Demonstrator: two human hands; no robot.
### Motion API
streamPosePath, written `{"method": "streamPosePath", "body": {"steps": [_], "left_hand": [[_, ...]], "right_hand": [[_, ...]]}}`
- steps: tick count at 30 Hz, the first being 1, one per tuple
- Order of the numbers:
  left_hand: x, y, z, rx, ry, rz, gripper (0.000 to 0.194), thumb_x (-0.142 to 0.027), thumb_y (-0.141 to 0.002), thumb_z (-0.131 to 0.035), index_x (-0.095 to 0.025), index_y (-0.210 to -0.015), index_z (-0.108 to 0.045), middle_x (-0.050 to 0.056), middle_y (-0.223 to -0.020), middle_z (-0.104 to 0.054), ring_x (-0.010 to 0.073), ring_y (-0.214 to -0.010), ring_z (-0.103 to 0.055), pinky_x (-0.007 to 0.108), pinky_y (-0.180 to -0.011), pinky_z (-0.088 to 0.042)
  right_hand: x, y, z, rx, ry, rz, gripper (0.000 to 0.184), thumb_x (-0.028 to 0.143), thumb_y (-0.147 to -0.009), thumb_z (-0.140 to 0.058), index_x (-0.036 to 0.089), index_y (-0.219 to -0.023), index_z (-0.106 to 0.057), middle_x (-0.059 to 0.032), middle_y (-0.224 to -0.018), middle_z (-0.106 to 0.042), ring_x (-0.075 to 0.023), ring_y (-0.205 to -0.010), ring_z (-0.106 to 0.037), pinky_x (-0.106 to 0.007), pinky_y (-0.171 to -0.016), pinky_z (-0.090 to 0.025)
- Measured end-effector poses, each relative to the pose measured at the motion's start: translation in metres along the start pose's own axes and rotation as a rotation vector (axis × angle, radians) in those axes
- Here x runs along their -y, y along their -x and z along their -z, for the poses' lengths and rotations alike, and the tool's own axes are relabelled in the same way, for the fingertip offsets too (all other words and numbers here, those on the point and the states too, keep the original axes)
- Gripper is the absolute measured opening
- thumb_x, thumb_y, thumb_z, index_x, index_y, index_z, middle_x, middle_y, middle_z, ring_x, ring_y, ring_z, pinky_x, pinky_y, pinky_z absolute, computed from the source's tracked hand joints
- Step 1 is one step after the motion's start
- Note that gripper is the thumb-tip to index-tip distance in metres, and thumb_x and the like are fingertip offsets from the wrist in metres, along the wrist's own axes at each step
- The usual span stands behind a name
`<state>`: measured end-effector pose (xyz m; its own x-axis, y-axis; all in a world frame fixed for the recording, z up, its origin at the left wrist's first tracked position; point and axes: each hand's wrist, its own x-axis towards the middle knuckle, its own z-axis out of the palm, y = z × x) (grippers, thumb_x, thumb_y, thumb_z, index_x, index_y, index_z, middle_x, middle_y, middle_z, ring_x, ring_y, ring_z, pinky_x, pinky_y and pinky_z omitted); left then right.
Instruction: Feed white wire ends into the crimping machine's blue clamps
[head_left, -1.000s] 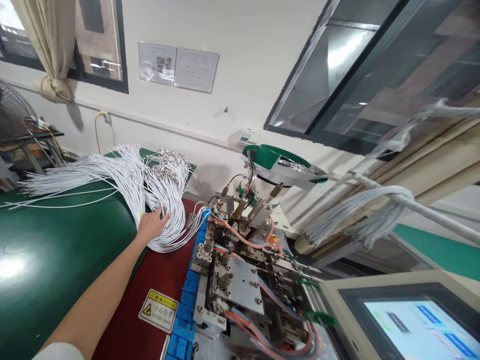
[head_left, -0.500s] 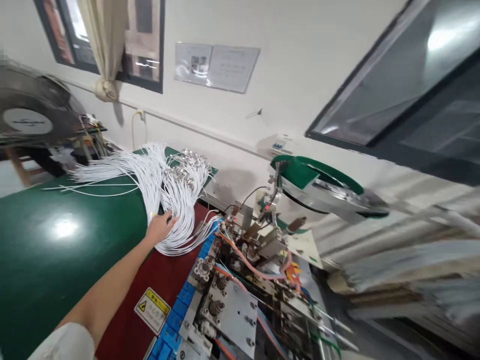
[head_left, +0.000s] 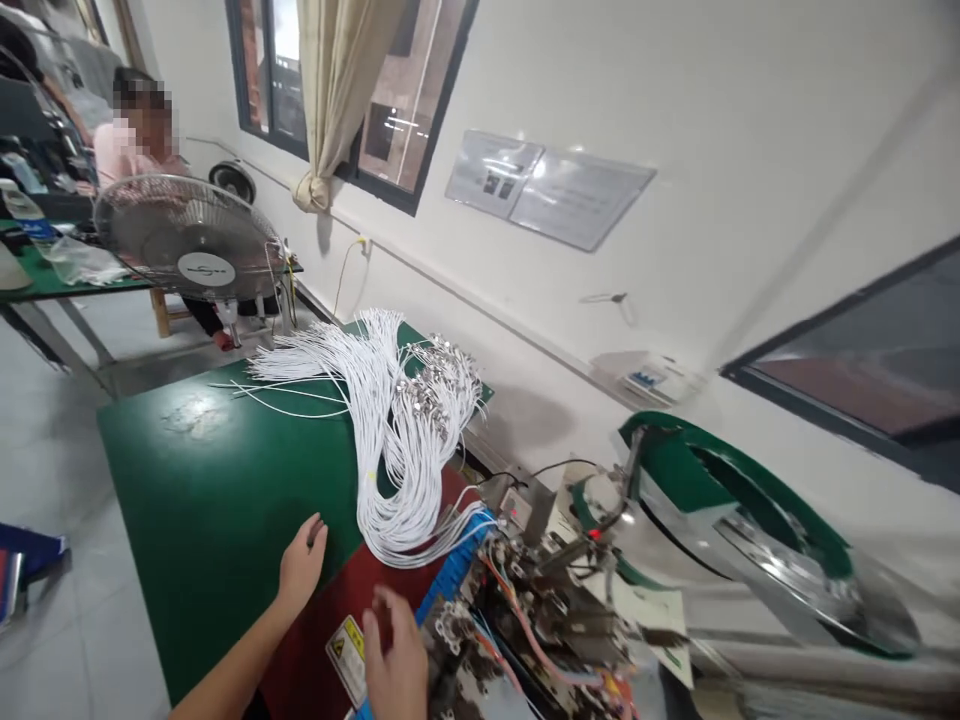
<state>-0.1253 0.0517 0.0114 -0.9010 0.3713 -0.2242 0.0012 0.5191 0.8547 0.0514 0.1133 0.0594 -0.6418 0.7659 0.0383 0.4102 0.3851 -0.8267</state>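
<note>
A big bundle of white wires (head_left: 390,420) with metal terminals lies bent over the green table (head_left: 217,480) and onto a dark red panel (head_left: 315,640). My left hand (head_left: 301,565) hovers open, fingers loosely together, just left of the bundle's lower loop, holding nothing. My right hand (head_left: 396,655) is at the bottom edge, blurred, above the yellow warning sticker (head_left: 348,645) and beside the machine (head_left: 540,620); its fingers look spread with nothing seen in them.
A green-rimmed vibratory feeder bowl (head_left: 750,530) stands right of the machine. A desk fan (head_left: 187,240) stands behind the table's far end. Another person (head_left: 139,130) sits at a far table at upper left. The wall with a window and posted sheets (head_left: 547,190) runs behind.
The view has swung left and down. My left hand has come off the wire bundle and drawn back toward me. My right hand has come into view at the bottom.
</note>
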Motion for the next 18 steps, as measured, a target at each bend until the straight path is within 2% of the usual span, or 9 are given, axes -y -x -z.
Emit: {"method": "streamPosePath", "body": {"steps": [2,4,5,7,10,13,15,18], "left_hand": [[0.001,-0.011,0.012,0.029,0.056,0.022,0.046,-0.041,-0.080,-0.042,-0.015,-0.115,-0.053,0.009,-0.115,-0.061,0.0216,-0.107,-0.056,0.030,-0.093,-0.044],[0.004,-0.019,0.025,0.045,0.095,0.046,0.044,-0.044,-0.076,-0.046,-0.018,-0.110,-0.058,0.007,-0.111,-0.063,0.0238,-0.104,-0.058,0.031,-0.088,-0.048],[0.007,-0.021,0.032,0.049,0.110,0.064,0.043,-0.045,-0.075,-0.047,-0.020,-0.106,-0.060,0.006,-0.108,-0.065,0.0254,-0.103,-0.059,0.033,-0.086,-0.049],[0.016,-0.025,0.046,0.058,0.135,0.128,0.040,-0.047,-0.072,-0.048,-0.024,-0.100,-0.063,0.005,-0.103,-0.067,0.0281,-0.101,-0.059,0.035,-0.081,-0.052],[0.033,-0.028,0.060,0.107,0.161,0.242,0.040,-0.051,-0.069,-0.050,-0.026,-0.096,-0.064,0.004,-0.103,-0.067,0.0292,-0.102,-0.059,0.035,-0.078,-0.053],[0.038,-0.029,0.064,0.165,0.201,0.273,0.044,-0.052,-0.068,-0.052,-0.023,-0.099,-0.064,0.006,-0.107,-0.065,0.0286,-0.103,-0.058,0.033,-0.080,-0.052],[0.026,-0.029,0.062,0.190,0.253,0.242,0.048,-0.053,-0.068,-0.054,-0.020,-0.101,-0.063,0.009,-0.109,-0.064,0.0272,-0.103,-0.058,0.031,-0.082,-0.051],[-0.023,-0.023,0.063,0.209,0.376,0.129,0.053,-0.054,-0.069,-0.055,-0.015,-0.104,-0.062,0.011,-0.110,-0.063,0.0252,-0.105,-0.058,0.030,-0.087,-0.048]], "right_hand": [[0.024,-0.067,-0.014,0.085,0.184,0.028,0.034,0.031,-0.085,-0.043,0.016,-0.112,-0.054,-0.0111,-0.112,-0.060,-0.0214,-0.107,-0.054,-0.032,-0.094,-0.041],[0.042,-0.125,-0.030,0.169,0.433,-0.068,0.043,0.031,-0.084,-0.042,0.010,-0.120,-0.048,-0.0147,-0.120,-0.055,-0.0218,-0.115,-0.048,-0.030,-0.096,-0.037],[0.047,-0.147,-0.038,0.175,0.482,-0.095,0.047,0.034,-0.083,-0.042,0.006,-0.121,-0.046,-0.0181,-0.123,-0.052,-0.0250,-0.117,-0.047,-0.033,-0.097,-0.036],[0.051,-0.177,-0.051,0.214,0.562,-0.147,0.054,0.039,-0.077,-0.050,0.002,-0.115,-0.050,-0.0241,-0.116,-0.056,-0.0332,-0.111,-0.050,-0.041,-0.092,-0.037],[0.048,-0.193,-0.060,0.282,0.609,-0.180,0.044,0.032,-0.065,-0.060,0.002,-0.098,-0.058,-0.0238,-0.095,-0.064,-0.0377,-0.095,-0.059,-0.045,-0.084,-0.040],[0.054,-0.197,-0.046,0.323,0.598,-0.209,0.033,0.026,-0.062,-0.058,0.007,-0.090,-0.060,-0.0177,-0.084,-0.067,-0.0324,-0.081,-0.063,-0.039,-0.073,-0.043],[0.070,-0.201,-0.026,0.323,0.558,-0.203,0.031,0.028,-0.065,-0.054,0.012,-0.091,-0.059,-0.0126,-0.084,-0.068,-0.0266,-0.076,-0.064,-0.032,-0.065,-0.044],[0.116,-0.207,0.016,0.282,0.479,-0.105,0.031,0.030,-0.070,-0.048,0.017,-0.096,-0.057,-0.0063,-0.091,-0.066,-0.0193,-0.077,-0.061,-0.026,-0.064,-0.042]]}}
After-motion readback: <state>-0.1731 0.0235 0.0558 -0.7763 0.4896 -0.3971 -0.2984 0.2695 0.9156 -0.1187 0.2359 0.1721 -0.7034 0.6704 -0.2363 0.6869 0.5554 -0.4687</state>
